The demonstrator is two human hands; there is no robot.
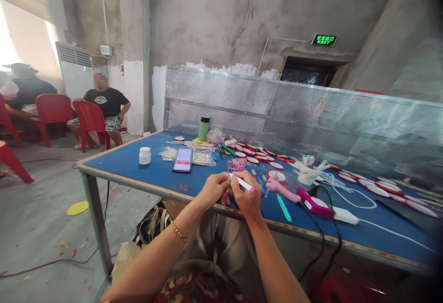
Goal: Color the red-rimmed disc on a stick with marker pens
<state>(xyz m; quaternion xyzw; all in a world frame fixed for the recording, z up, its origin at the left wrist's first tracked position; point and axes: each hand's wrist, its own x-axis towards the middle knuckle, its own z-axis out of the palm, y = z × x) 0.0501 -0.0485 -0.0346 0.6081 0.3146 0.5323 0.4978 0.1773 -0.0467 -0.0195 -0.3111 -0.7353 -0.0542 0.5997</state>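
My right hand (246, 194) grips a white marker pen (245, 183) with a pink end, its tip pointing toward my left hand. Beside it, my left hand (215, 188) is closed, thumb and fingers pinched around something too small to make out. The two hands meet at the table's front edge. Just beyond them lies a pile of pink and multicoloured small pieces (239, 164). A phone (182, 160) stands tilted on plastic packs of sticks (204, 157), to the left of my hands.
A white bottle (145, 156) and a green tumbler (204, 128) stand on the blue table (124, 169). Rightward are a pink glue gun (282, 188), teal cutter (284, 208), magenta power strip (315, 202), cords, white cup (307, 174) and several red-rimmed discs (377, 189). A person (104, 102) sits back left.
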